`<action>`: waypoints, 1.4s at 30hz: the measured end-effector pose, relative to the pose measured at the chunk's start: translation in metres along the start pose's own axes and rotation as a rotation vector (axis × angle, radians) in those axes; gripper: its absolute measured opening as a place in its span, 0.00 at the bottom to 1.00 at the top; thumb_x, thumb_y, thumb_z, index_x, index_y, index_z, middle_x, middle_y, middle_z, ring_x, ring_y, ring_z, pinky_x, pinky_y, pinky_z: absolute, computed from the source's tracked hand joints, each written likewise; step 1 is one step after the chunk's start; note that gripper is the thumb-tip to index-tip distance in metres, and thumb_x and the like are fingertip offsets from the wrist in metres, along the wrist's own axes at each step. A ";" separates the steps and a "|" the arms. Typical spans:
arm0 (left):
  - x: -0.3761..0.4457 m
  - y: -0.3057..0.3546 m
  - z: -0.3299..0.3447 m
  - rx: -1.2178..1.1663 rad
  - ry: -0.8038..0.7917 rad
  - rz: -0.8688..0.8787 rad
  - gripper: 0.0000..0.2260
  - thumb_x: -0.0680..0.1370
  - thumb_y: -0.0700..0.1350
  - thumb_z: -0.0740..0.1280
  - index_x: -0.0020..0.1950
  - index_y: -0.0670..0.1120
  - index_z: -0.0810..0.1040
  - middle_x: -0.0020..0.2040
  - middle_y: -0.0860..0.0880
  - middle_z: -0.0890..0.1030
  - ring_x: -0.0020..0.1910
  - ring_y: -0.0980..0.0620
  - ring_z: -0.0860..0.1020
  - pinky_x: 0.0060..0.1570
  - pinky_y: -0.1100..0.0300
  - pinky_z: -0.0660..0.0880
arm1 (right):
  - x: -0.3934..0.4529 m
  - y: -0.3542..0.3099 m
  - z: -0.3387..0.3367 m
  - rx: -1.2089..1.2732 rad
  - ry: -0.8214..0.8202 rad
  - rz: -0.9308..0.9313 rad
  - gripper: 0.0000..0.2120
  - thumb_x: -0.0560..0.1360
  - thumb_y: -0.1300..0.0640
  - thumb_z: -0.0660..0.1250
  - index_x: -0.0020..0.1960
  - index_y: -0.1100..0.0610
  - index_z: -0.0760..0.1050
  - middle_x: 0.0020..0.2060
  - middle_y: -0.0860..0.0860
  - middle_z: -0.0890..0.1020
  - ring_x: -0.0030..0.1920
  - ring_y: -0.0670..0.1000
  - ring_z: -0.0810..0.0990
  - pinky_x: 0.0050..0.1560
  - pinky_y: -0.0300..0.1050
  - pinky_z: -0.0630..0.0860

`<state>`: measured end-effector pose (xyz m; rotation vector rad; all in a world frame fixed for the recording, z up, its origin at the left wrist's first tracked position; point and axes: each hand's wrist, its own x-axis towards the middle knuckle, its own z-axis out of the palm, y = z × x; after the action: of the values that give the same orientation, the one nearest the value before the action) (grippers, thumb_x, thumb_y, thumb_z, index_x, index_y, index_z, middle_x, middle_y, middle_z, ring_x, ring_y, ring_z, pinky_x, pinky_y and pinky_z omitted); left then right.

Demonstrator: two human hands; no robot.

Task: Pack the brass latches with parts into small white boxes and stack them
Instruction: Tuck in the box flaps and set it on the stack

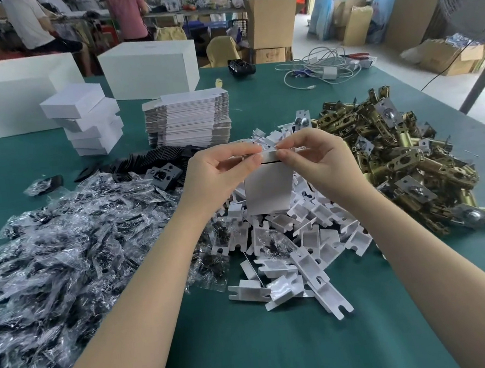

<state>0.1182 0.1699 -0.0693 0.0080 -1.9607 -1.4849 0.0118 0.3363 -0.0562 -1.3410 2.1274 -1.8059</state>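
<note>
Brass latches: heaped at right of green table, silver faceplates showing among them. Listed left to right:

Large white cartons, two, at far left and far centre of table.

Screw packets in clear plastic: wide spread pile, near left, reaching under left forearm.

Stack of small closed white boxes: five or so high, slightly skewed, standing in front of left carton.

Black strike plates: loose row and pile behind packet heap, one lying face up just left of left hand.

Flat unfolded box blanks: tall neat stack, centre rear.

Left hand: raised above centre pile, thumb and forefinger pinching top left edge of small white box.

Small white box: held upright in air between both hands, top flap nearly closed, dark slit visible beneath it; contents not visible.

White card inserts: loose heap below and in front of held box, between packets and latches.

Right hand: fingers curled, thumb and forefinger pinching top right edge of same box flap.

Black tape dispenser and tangle of white cables: far edge, right of centre.
</note>
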 end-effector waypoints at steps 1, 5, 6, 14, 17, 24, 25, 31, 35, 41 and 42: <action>0.001 0.001 -0.002 0.017 -0.010 0.009 0.09 0.75 0.38 0.74 0.52 0.49 0.84 0.44 0.61 0.85 0.46 0.62 0.83 0.47 0.70 0.76 | 0.000 -0.001 -0.001 -0.014 -0.015 -0.002 0.06 0.76 0.61 0.72 0.45 0.49 0.80 0.44 0.46 0.84 0.43 0.44 0.84 0.46 0.40 0.80; 0.002 0.002 -0.005 0.046 -0.035 0.022 0.08 0.74 0.39 0.75 0.52 0.47 0.85 0.47 0.58 0.86 0.47 0.60 0.84 0.47 0.69 0.77 | 0.002 -0.001 -0.004 -0.035 -0.063 0.005 0.07 0.76 0.61 0.72 0.45 0.50 0.79 0.47 0.50 0.84 0.44 0.47 0.85 0.45 0.42 0.81; 0.003 0.002 -0.005 0.043 -0.043 0.017 0.08 0.74 0.39 0.75 0.52 0.47 0.85 0.46 0.58 0.86 0.47 0.60 0.84 0.47 0.69 0.77 | 0.002 -0.001 -0.005 -0.028 -0.073 0.007 0.06 0.76 0.61 0.72 0.45 0.50 0.79 0.47 0.49 0.84 0.44 0.46 0.85 0.45 0.40 0.80; 0.011 0.001 -0.011 0.018 -0.109 -0.071 0.11 0.75 0.37 0.73 0.56 0.47 0.83 0.47 0.61 0.84 0.48 0.64 0.82 0.47 0.71 0.76 | 0.011 0.005 -0.013 0.035 -0.101 0.084 0.04 0.76 0.60 0.71 0.50 0.56 0.81 0.47 0.49 0.84 0.46 0.45 0.82 0.52 0.43 0.80; 0.011 -0.001 -0.013 0.005 -0.104 -0.059 0.12 0.75 0.36 0.73 0.57 0.46 0.83 0.49 0.59 0.84 0.50 0.64 0.82 0.48 0.72 0.75 | 0.012 0.005 -0.011 0.040 -0.094 0.062 0.04 0.75 0.60 0.72 0.49 0.57 0.81 0.47 0.50 0.84 0.44 0.43 0.83 0.49 0.38 0.79; 0.007 -0.007 -0.015 0.031 -0.158 -0.023 0.10 0.73 0.38 0.75 0.50 0.51 0.85 0.54 0.56 0.83 0.56 0.62 0.82 0.52 0.69 0.76 | -0.003 0.011 -0.007 -0.150 -0.059 -0.092 0.06 0.72 0.59 0.75 0.48 0.56 0.82 0.53 0.49 0.83 0.54 0.44 0.83 0.55 0.41 0.80; 0.007 -0.006 -0.015 0.073 -0.161 -0.011 0.09 0.74 0.39 0.75 0.49 0.51 0.85 0.54 0.56 0.82 0.55 0.62 0.82 0.52 0.68 0.77 | -0.004 0.012 -0.005 -0.202 -0.053 -0.117 0.07 0.72 0.59 0.76 0.49 0.56 0.82 0.54 0.49 0.82 0.54 0.46 0.83 0.56 0.43 0.80; 0.026 0.019 -0.006 0.705 -0.333 0.080 0.13 0.73 0.53 0.75 0.53 0.55 0.73 0.51 0.63 0.77 0.53 0.57 0.78 0.44 0.68 0.72 | -0.002 0.009 0.003 -0.107 -0.048 -0.009 0.15 0.73 0.59 0.75 0.56 0.48 0.77 0.53 0.47 0.81 0.49 0.43 0.83 0.51 0.42 0.81; 0.047 0.037 0.011 1.064 -0.643 -0.005 0.23 0.75 0.49 0.72 0.67 0.50 0.70 0.56 0.51 0.77 0.55 0.49 0.77 0.42 0.61 0.71 | -0.010 0.016 0.005 0.013 -0.120 0.218 0.24 0.73 0.55 0.74 0.64 0.45 0.68 0.52 0.48 0.82 0.50 0.43 0.83 0.51 0.42 0.81; 0.062 0.051 0.020 1.121 -0.853 -0.107 0.13 0.77 0.51 0.70 0.59 0.50 0.73 0.49 0.53 0.76 0.45 0.53 0.73 0.35 0.62 0.66 | -0.033 0.037 0.017 -0.379 -0.241 0.299 0.19 0.72 0.60 0.73 0.60 0.55 0.71 0.48 0.49 0.82 0.48 0.50 0.81 0.50 0.55 0.80; 0.064 0.052 0.017 1.084 -0.852 -0.103 0.13 0.76 0.52 0.71 0.58 0.52 0.74 0.48 0.55 0.75 0.46 0.53 0.74 0.36 0.62 0.67 | -0.035 0.040 0.018 -0.381 -0.217 0.280 0.19 0.72 0.60 0.73 0.60 0.55 0.70 0.47 0.48 0.81 0.47 0.51 0.80 0.48 0.53 0.79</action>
<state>0.0798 0.1778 0.0051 -0.0600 -3.2628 -0.2615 0.0211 0.3420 -0.1113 -1.1566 2.4640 -1.1402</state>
